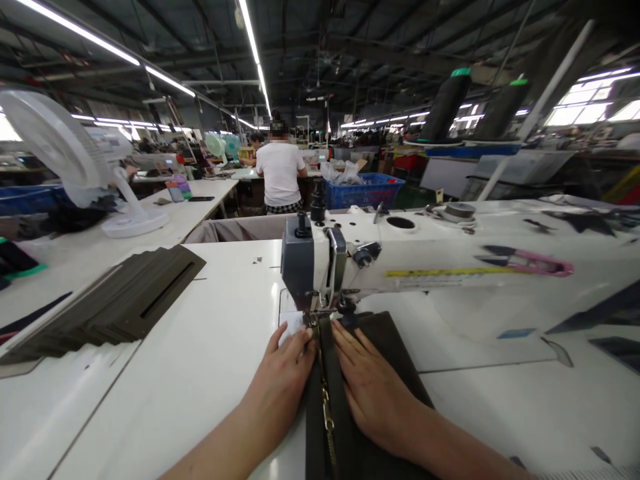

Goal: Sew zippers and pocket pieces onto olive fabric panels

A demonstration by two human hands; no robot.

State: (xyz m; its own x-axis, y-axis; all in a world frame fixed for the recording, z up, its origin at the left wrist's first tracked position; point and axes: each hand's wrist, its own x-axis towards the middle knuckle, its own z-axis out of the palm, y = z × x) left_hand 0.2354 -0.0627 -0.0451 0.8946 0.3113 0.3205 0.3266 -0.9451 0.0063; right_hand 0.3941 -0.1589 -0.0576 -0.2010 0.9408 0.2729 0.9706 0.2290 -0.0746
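A dark olive fabric piece (370, 460) with a gold-toothed zipper (325, 393) lies lengthwise under the needle area of a white sewing machine (415, 250). Bent fingers of my left hand (280, 380) grip the fabric's left edge, close to the presser foot (316, 317); what lies under the fingertips is hidden. Flat on the fabric, right of the zipper, rests my right hand (370, 383) with its fingers stretched toward the machine. The zipper's gold pull (327, 410) shows between the two hands.
A fanned stack of dark olive panels (120, 300) lies to the left. Behind it stands a white fan (130, 200). Pink-handled snips (543, 262) lie on the machine arm. Farther off are a person in a white shirt (281, 170) and a blue crate (363, 193).
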